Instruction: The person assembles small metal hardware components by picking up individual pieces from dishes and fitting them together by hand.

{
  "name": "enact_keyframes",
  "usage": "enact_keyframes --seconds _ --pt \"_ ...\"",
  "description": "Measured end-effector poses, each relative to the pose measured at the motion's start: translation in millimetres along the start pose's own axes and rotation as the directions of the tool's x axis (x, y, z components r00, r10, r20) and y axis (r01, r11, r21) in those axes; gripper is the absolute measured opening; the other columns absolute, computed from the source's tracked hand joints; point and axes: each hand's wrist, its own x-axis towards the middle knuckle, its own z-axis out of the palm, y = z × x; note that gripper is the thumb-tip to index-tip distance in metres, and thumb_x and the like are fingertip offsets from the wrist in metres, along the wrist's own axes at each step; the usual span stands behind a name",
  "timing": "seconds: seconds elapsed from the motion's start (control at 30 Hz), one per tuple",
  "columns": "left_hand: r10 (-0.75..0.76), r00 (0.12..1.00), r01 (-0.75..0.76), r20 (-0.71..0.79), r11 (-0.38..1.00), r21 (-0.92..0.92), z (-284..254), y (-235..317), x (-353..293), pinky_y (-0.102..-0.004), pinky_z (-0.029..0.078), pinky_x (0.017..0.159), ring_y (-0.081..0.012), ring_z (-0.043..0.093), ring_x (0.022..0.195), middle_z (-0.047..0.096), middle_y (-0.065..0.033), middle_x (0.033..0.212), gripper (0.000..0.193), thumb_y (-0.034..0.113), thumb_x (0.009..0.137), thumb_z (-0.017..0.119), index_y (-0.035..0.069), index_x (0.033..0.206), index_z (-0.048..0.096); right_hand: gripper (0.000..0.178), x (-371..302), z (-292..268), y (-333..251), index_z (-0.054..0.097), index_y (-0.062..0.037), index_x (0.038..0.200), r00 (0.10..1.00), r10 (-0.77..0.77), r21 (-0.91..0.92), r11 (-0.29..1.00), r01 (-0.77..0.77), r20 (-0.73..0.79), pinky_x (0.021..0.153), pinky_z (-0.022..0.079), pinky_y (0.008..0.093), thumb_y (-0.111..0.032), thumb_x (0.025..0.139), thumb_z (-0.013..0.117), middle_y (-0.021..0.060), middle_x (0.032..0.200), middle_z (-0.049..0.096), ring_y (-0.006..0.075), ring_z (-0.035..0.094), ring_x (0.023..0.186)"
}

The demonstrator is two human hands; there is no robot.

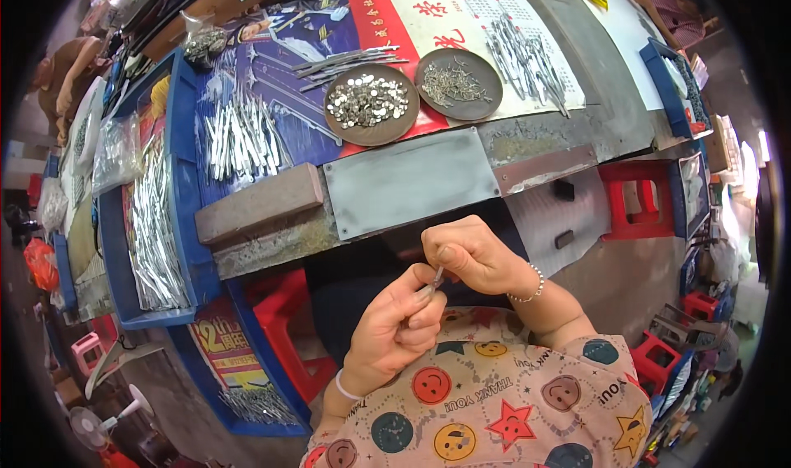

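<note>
My left hand (398,326) is closed, its thumb and fingertips pinching a small, thin grey metal piece (437,278) whose exact kind I cannot make out. Curled into a fist, my right hand (471,258) meets the left at the upper end of that piece, its thumb pressed against the fingers. Both hands are held in front of my patterned apron, just off the table's near edge. Closest to them on the table is a flat grey metal plate (412,184). Fingers hide most of what is gripped.
Two round brown dishes hold silver discs (368,101) and small pins (456,83). Bundles of metal strips (241,138) lie left, more strips (527,60) right. A blue bin (188,212) stands left. Red stools (638,200) flank the table. Other people sit beyond.
</note>
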Motion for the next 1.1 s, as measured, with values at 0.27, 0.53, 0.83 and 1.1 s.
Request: enact_keyframes --seconds 0.27,0.53,0.83,1.1 --pt "-0.09 0.996 0.09 0.008 0.99 -0.105 -4.6 -0.3 5.1 -0.0164 0.017 0.038 -0.0013 0.021 0.042 0.038 0.0029 0.065 0.021 0.013 0.097 0.042 0.01 0.118 0.045 0.034 -5.6 -4.2 6.1 0.056 -0.0019 0.076 0.996 -0.049 -0.293 0.954 0.069 0.073 0.05 0.043 0.0367 -0.023 0.097 0.041 0.0122 0.063 0.055 0.0335 0.056 0.057" --pt "0.01 0.997 -0.005 -0.082 0.998 0.066 5.1 8.9 13.9 -0.0167 0.018 0.039 -0.0019 0.024 0.044 0.039 0.0019 0.065 0.021 0.012 0.097 0.043 0.008 0.118 0.045 0.03 1.1 -7.4 17.4 0.054 0.0008 0.078 0.999 -0.048 -0.044 0.998 0.049 0.014 0.049 0.043 0.0329 -0.018 0.097 0.04 0.0133 0.064 0.052 0.0273 0.054 0.051" --pt "0.87 0.483 -0.281 0.101 0.045 0.959 34.9 91.3 24.8 -0.018 0.029 0.045 -0.0042 0.038 0.051 0.049 -0.0011 0.068 0.015 0.008 0.094 0.048 0.0 0.106 0.051 0.004 -7.2 -24.4 17.7 0.056 -0.0001 0.088 0.924 0.07 -0.124 0.984 -0.125 -0.375 0.051 0.043 0.0254 -0.004 0.087 0.057 0.0072 0.071 0.056 0.0156 0.054 0.054" --pt "0.79 0.383 0.629 0.478 -0.602 0.491 25.4 209.7 41.6 -0.0453 0.046 0.067 -0.0376 0.06 0.076 0.062 -0.0201 0.087 0.016 0.01 0.082 0.057 0.0 0.096 0.057 0.009 5.4 -38.0 25.2 0.058 -0.0031 0.081 0.89 -0.237 -0.461 0.887 0.034 -0.389 0.045 0.04 0.0277 -0.001 0.077 0.066 0.0078 0.067 0.055 0.0188 0.051 0.05"
